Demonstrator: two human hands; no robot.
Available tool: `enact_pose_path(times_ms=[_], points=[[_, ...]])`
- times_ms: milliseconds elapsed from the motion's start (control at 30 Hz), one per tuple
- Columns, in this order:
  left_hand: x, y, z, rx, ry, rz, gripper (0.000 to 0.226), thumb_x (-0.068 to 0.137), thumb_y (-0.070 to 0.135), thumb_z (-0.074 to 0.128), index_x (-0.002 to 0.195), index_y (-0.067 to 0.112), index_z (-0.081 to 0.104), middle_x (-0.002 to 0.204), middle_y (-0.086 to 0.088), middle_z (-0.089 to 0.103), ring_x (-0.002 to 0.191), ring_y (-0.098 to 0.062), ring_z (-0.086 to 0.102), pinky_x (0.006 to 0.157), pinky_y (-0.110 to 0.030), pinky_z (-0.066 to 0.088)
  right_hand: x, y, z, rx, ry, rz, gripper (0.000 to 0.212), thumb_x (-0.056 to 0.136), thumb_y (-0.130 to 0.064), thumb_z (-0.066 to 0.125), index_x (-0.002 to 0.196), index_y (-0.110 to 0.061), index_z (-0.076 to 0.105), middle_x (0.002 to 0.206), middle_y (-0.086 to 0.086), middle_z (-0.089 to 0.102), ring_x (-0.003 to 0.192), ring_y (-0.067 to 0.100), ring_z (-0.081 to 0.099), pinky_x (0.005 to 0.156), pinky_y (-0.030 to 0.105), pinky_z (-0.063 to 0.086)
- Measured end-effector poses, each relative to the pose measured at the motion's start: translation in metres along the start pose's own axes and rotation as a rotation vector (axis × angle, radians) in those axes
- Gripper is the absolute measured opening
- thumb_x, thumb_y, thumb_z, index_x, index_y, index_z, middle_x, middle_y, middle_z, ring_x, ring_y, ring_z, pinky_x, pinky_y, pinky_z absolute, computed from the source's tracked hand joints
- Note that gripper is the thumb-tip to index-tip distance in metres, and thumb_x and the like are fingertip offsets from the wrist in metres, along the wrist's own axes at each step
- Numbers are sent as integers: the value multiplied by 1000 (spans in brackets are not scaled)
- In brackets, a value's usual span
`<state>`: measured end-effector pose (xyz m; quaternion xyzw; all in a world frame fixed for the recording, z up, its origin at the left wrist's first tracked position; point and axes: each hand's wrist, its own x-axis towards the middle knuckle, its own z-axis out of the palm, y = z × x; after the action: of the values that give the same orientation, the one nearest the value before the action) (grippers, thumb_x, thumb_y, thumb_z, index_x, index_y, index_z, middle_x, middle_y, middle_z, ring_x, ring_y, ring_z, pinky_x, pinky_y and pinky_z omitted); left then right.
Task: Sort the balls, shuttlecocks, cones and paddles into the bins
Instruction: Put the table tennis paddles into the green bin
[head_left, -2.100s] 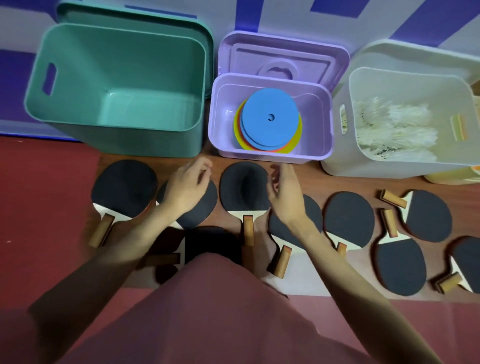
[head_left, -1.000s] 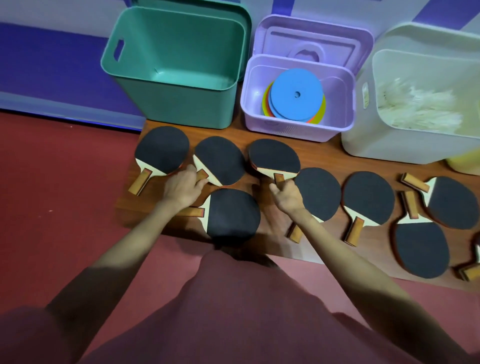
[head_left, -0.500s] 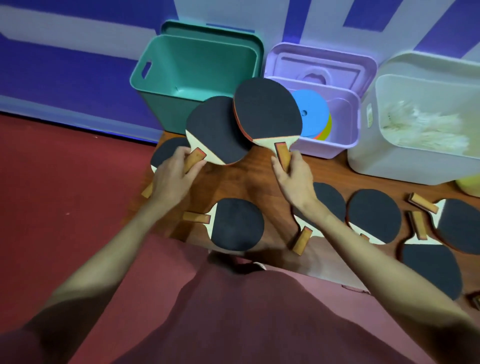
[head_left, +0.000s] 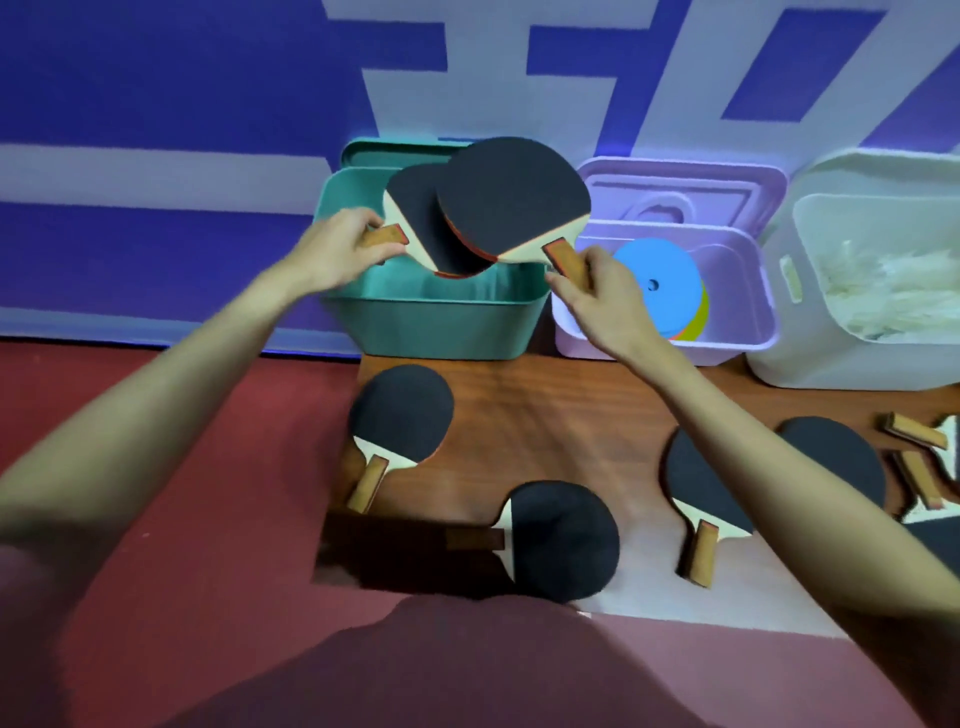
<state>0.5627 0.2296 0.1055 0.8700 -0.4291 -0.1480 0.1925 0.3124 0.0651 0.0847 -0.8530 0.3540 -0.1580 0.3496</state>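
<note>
Hands (head_left: 337, 249) (head_left: 602, 296) pinch wooden handles of two round, black-rubbered paddles (head_left: 415, 223) (head_left: 511, 195) above smooth teal plastic bin (head_left: 436, 317).

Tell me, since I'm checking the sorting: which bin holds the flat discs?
The purple bin, the middle one, holds the blue-topped discs; the white bin holds white shuttlecocks.

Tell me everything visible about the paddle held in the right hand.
The paddle in the right hand is a table tennis bat with a rounded black rubber face, a thin red layer showing along its lower edge, a pale wooden neck and a tan wooden handle. The right hand pinches the handle from below. The paddle is raised, tilted with its blade up and left, over the green bin. Its blade overlaps in front of the paddle in the left hand; whether they touch cannot be told.
</note>
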Motion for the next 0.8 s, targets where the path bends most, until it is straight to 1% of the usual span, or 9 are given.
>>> enact_pose_path(times_ms=[133, 233, 333, 500, 533, 600, 667, 733, 800], points=[[47, -26, 17, -108, -204, 10, 29, 91, 36, 60, 103, 11, 56, 84, -2, 66, 56, -15, 53, 57, -28, 41, 19, -8, 16, -55, 10, 81, 32, 91, -36, 55, 82, -9, 41, 79, 10, 51, 74, 29, 48, 63, 33, 30], [76, -43, 39, -137, -369, -4, 24, 94, 25, 59, 106, 5, 53, 87, -8, 62, 50, -10, 50, 45, -18, 40, 31, -12, 20, -93, -4, 143, 32, 90, -35, 56, 82, -8, 42, 80, 11, 52, 76, 29, 48, 63, 32, 31], [96, -61, 63, -155, -505, -35, 13, 95, 17, 56, 101, 6, 51, 86, -11, 59, 41, -2, 48, 40, -13, 38, 39, -13, 29, -145, -24, 166, 32, 90, -37, 55, 81, -9, 42, 78, 9, 51, 75, 30, 48, 63, 32, 30], [112, -80, 90, -184, -619, -98, 8, 98, 11, 50, 90, 10, 48, 87, -12, 58, 56, -15, 49, 39, -13, 41, 47, -16, 48, -173, -39, 182, 32, 90, -37, 56, 80, -10, 41, 79, 9, 50, 77, 31, 49, 62, 32, 28], [113, -82, 93, -189, -631, -116, 4, 98, 10, 49, 97, 6, 48, 91, -14, 58, 57, -15, 49, 40, -14, 42, 49, -16, 52, -185, -47, 177, 32, 90, -37, 56, 80, -10, 42, 79, 9, 50, 80, 33, 50, 62, 32, 29], [116, -87, 96, -186, -634, -167, 25, 98, 9, 49, 120, 0, 42, 96, -16, 58, 59, -15, 51, 42, -16, 43, 55, -17, 59, -204, -64, 169, 32, 89, -39, 56, 82, -10, 44, 82, 10, 53, 84, 34, 53, 63, 33, 31], [117, -90, 94, -173, -649, -214, 38, 96, 7, 53, 129, 0, 38, 92, -17, 58, 57, -15, 53, 42, -19, 43, 61, -19, 66, -210, -88, 166, 33, 89, -40, 56, 82, -10, 44, 81, 9, 52, 81, 32, 51, 64, 33, 31], [119, -91, 91, -56, -662, -222, 36, 90, 2, 59, 123, 5, 44, 81, -14, 58, 52, -16, 55, 41, -21, 41, 69, -22, 74, -216, -130, 171, 34, 90, -40, 55, 81, -10, 43, 78, 5, 50, 76, 28, 46, 64, 31, 28], [118, -89, 87, 150, -692, -179, 23, 83, -2, 61, 104, 4, 53, 83, -13, 58, 64, -23, 55, 46, -24, 41, 80, -25, 83, -224, -197, 174, 32, 89, -41, 55, 83, -11, 45, 80, 4, 51, 76, 26, 46, 65, 31, 29]])
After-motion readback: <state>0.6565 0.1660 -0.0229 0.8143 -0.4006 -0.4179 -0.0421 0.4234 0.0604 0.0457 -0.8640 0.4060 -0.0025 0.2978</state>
